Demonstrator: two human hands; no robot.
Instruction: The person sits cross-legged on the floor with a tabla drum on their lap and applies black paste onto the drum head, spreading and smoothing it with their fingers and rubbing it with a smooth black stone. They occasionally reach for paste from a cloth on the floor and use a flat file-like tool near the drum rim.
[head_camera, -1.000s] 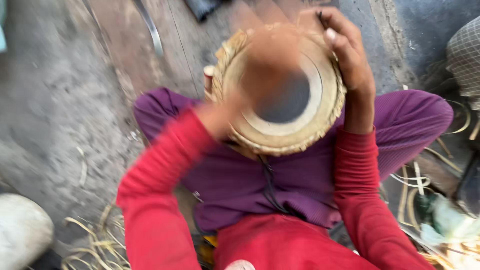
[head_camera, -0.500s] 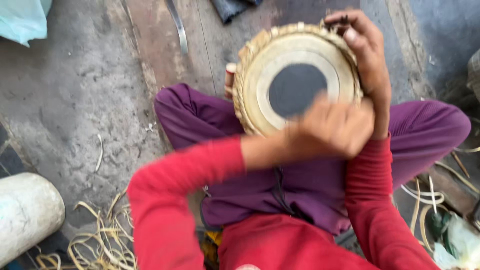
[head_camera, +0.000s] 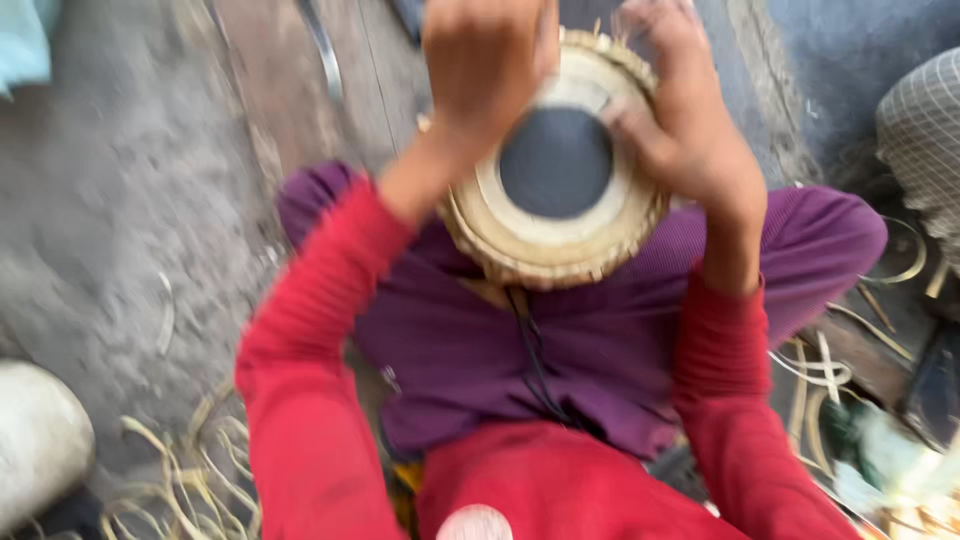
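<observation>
Seen from my head camera: a small hand drum (head_camera: 556, 180) rests tilted in my lap on the purple trousers (head_camera: 560, 350), its round head turned up toward the lens, a position that lets the legs brace the body while both hands work the rim. My right hand (head_camera: 690, 130) lies against the drum's right edge, fingers curled loosely around the rim as if to steady it; the frame is blurred, so I cannot tell how firmly it grips. My left hand (head_camera: 485, 65) is above the upper left rim, fingers bunched into a loose fist; whether it holds anything is hidden by the blur. The drumhead shows a dark matte disc at centre, a pale smooth skin ring around it, and a braided, straw-coloured lacing along the edge. Pale cane strips (head_camera: 175, 470) curl on the rough grey floor (head_camera: 110, 220) at lower left, beside a rounded whitish object (head_camera: 35, 445); a worn wooden plank (head_camera: 290, 80) runs beyond the drum.
</observation>
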